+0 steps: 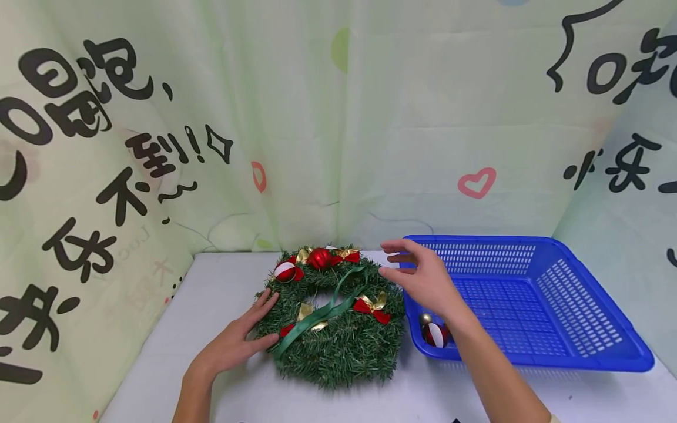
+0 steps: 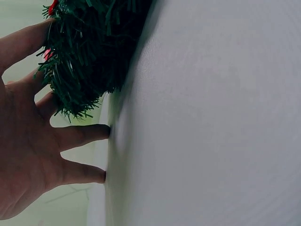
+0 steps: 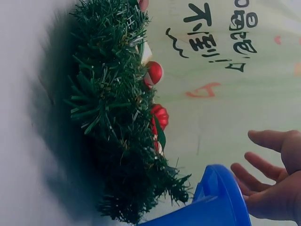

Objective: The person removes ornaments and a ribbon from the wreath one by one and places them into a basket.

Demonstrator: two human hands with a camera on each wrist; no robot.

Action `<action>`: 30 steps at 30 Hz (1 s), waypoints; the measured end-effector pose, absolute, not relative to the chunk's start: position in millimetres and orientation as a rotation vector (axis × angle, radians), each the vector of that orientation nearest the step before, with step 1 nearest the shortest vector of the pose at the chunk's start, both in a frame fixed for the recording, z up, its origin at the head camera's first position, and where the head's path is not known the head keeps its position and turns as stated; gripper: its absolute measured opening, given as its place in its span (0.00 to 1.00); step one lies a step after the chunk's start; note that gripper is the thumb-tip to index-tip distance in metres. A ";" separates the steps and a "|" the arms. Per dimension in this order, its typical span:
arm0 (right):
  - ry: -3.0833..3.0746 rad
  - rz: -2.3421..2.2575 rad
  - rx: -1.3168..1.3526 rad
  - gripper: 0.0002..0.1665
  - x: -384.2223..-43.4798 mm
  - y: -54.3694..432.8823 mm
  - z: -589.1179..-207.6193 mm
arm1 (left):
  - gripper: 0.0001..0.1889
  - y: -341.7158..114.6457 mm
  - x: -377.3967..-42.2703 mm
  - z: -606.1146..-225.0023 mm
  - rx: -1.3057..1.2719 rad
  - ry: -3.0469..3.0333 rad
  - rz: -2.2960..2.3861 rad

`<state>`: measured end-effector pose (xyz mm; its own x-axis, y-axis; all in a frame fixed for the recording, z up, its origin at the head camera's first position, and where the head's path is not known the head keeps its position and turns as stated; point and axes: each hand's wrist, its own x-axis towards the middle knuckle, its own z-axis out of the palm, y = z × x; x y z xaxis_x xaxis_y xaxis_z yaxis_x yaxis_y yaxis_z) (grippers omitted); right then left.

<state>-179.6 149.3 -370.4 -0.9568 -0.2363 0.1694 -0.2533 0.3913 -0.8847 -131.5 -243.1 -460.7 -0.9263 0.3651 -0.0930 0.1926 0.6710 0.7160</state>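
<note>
A green wreath lies flat on the white table. On its upper part sit a shiny red bauble and a red-and-white one. Red bows with gold ribbon decorate it, and a loose green ribbon crosses its middle. My left hand rests at the wreath's left side with fingers spread; in the left wrist view, two fingertips reach the table. Above the wreath's right edge and the basket's near-left rim, my right hand hovers with fingers loosely bent and nothing in them.
To the right stands a blue plastic basket. In its near left corner lie a red-and-white bauble and a small gold ball. A pale curtain with black lettering hangs behind the table and along both sides.
</note>
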 end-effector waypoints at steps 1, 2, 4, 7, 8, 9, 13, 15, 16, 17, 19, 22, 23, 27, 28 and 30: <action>-2.601 1.683 0.470 0.28 -180.7 146.8 -369.6 | 0.43 -243.1 -131.4 -460.7 0.449 2.656 1.100; -2.595 1.704 0.485 0.28 -182.1 144.2 -369.2 | 0.43 -243.0 -131.5 -460.9 0.447 2.655 1.100; -2.583 1.747 0.515 0.29 -184.1 139.1 -368.5 | 0.43 -243.1 -131.5 -460.8 0.444 2.653 1.105; -2.566 1.803 0.561 0.28 -185.9 131.4 -368.8 | 0.43 -243.1 -131.7 -461.1 0.440 2.651 1.109; -2.562 1.822 0.570 0.28 -186.5 128.9 -369.2 | 0.43 -243.2 -131.6 -461.0 0.440 2.652 1.108; -2.560 1.841 0.575 0.28 -186.9 126.2 -369.4 | 0.43 -243.3 -131.6 -461.0 0.441 2.653 1.107; -2.557 1.894 0.591 0.28 -189.9 116.5 -371.2 | 0.43 -243.4 -131.5 -460.8 0.447 2.659 1.101; -2.564 1.898 0.595 0.28 -191.4 111.8 -371.4 | 0.43 -243.5 -131.3 -460.6 0.449 2.661 1.101; -2.568 1.898 0.597 0.28 -192.0 109.8 -371.1 | 0.43 -243.5 -131.4 -460.7 0.450 2.663 1.101; -2.575 1.891 0.598 0.28 -192.6 108.0 -370.9 | 0.43 -243.4 -131.4 -460.7 0.450 2.664 1.101; -2.588 1.878 0.602 0.27 -193.7 104.1 -370.3 | 0.43 -243.2 -131.3 -460.5 0.448 2.664 1.098; -2.605 1.860 0.609 0.27 -195.1 98.3 -369.2 | 0.43 -242.6 -131.0 -459.9 0.445 2.665 1.093; -2.613 1.850 0.609 0.27 -195.9 96.3 -369.2 | 0.43 -242.3 -130.8 -459.5 0.443 2.665 1.091; -2.638 1.835 0.602 0.27 -199.1 89.0 -369.1 | 0.43 -241.8 -130.5 -458.5 0.442 2.666 1.093; -2.641 1.840 0.601 0.26 -200.2 87.3 -369.3 | 0.43 -241.7 -130.4 -458.5 0.441 2.666 1.094; -2.644 1.862 0.602 0.27 -202.6 84.5 -369.5 | 0.43 -241.6 -130.4 -458.4 0.439 2.662 1.101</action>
<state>-202.6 84.5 -369.5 -0.9224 -0.3761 0.0880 -0.2095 0.2957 -0.9320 -130.4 -241.6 -458.4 -0.9294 0.3571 -0.0935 0.1867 0.6732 0.7155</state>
